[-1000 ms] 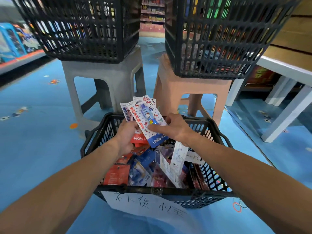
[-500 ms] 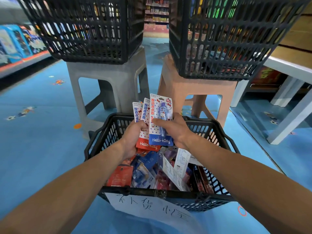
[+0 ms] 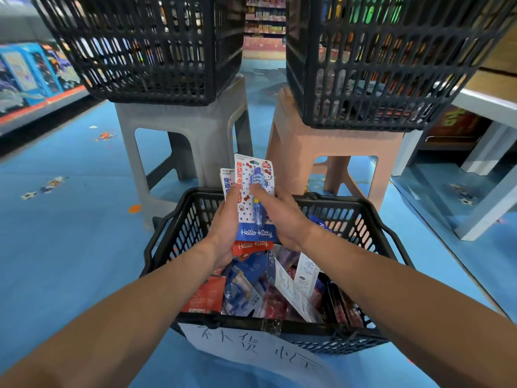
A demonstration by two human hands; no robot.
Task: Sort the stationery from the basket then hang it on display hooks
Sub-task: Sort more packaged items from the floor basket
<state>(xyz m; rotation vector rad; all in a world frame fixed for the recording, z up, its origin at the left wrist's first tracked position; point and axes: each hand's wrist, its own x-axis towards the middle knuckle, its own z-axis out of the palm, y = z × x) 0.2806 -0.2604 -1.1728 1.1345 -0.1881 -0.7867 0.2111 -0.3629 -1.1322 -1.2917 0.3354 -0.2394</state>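
Left hand (image 3: 223, 236) grips a stack of white carded stationery packs (image 3: 227, 177), held upright above the black plastic mesh basket (image 3: 361, 217). Right hand (image 3: 285, 219) pinches the front blue-banded pack (image 3: 256, 233), thumb across its face. Further packaged stationery (image 3: 246, 289) lies inside the basket.

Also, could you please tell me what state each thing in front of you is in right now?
left hand: grips the red card from the left.
right hand: pinches the blue card.
blue card: upright, frontmost.
red card: upright, behind the blue card.
floor basket: on the floor, filled with packs.
left crate: resting on the grey stool.
right crate: resting on the pink stool.
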